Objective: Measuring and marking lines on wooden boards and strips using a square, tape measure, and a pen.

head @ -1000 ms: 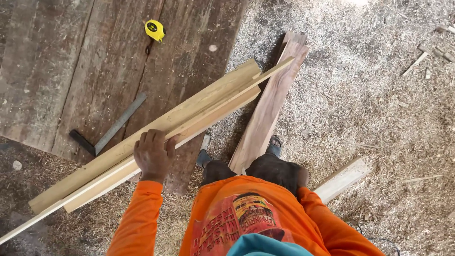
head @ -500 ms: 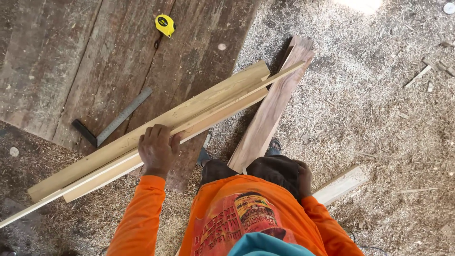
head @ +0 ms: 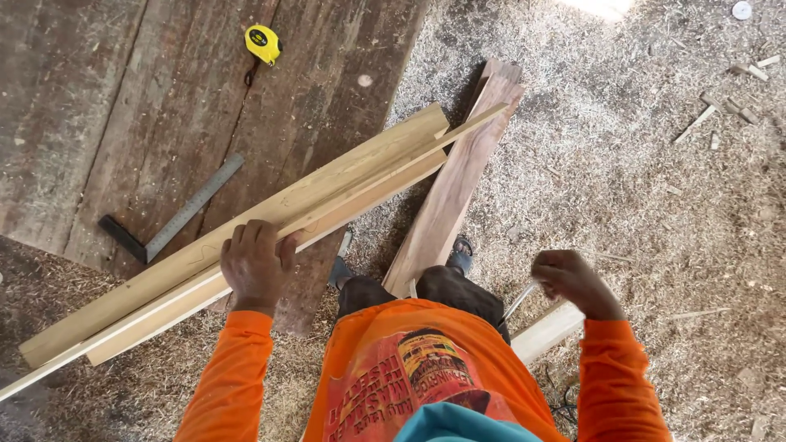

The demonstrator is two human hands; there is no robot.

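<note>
No packages, signs or screens. Only label: round black sticker on the yellow tape measure (head: pixel 263 43), well beyond the left hand's fingers (head: pixel 254 237).

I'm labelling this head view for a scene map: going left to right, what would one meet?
Black-handled steel try square → left hand on the pale wooden planks → dark reddish board → right hand → small wood scraps.

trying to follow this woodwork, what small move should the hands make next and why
Probably bring the right hand across to the pale wooden planks. The left hand alone presses them onto the dark plank bench, while a thin pale wooden strip lies loose along them and the right hand hangs closed beside the body.
</note>
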